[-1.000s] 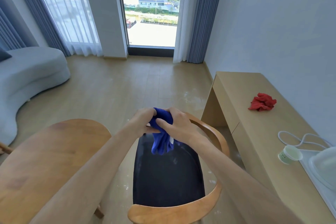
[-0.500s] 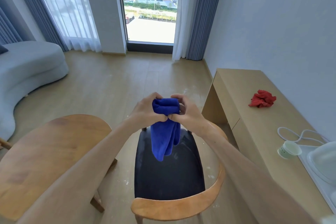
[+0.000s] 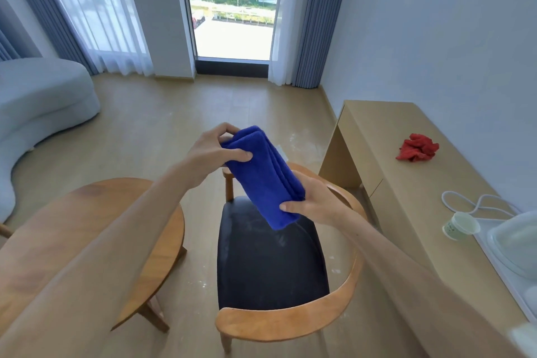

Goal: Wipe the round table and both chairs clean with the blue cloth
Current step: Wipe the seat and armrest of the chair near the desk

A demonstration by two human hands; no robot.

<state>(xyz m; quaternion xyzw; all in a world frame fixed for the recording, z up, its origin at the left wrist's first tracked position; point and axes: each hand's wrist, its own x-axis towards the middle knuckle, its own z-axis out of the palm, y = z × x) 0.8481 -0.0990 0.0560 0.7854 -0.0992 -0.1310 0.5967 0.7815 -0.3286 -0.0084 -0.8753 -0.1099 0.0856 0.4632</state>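
I see the blue cloth [image 3: 266, 176] folded into a thick strip, held in the air above the chair [image 3: 271, 259], slanting from 11 o'clock down to 5 o'clock. Left hand [image 3: 216, 151] pinches the upper end: thumb on the near face, fingers [image 3: 229, 128] curled over the far edge. Right hand [image 3: 315, 200] grips the lower end, thumb across the front, other fingers wrapped behind and hidden by the cloth, so I cannot tell their spread. Lower tip of the cloth hangs just over the chair's black seat, not touching as far as I can tell. Seat shows pale smears near its far edge. Curved wooden backrest sits at 6 o'clock, closest to me. Round wooden counter [image 3: 96, 229] is at 8 o'clock, just beside the chair, partly behind my left forearm. Long desk-type counter [image 3: 406, 183] runs along the wall at 3 o'clock; on it a crumpled red cloth [image 3: 418, 147], a white cable [image 3: 476, 205], a paper cup [image 3: 460, 225]. Grey sofa [image 3: 37, 99] at 10 o'clock
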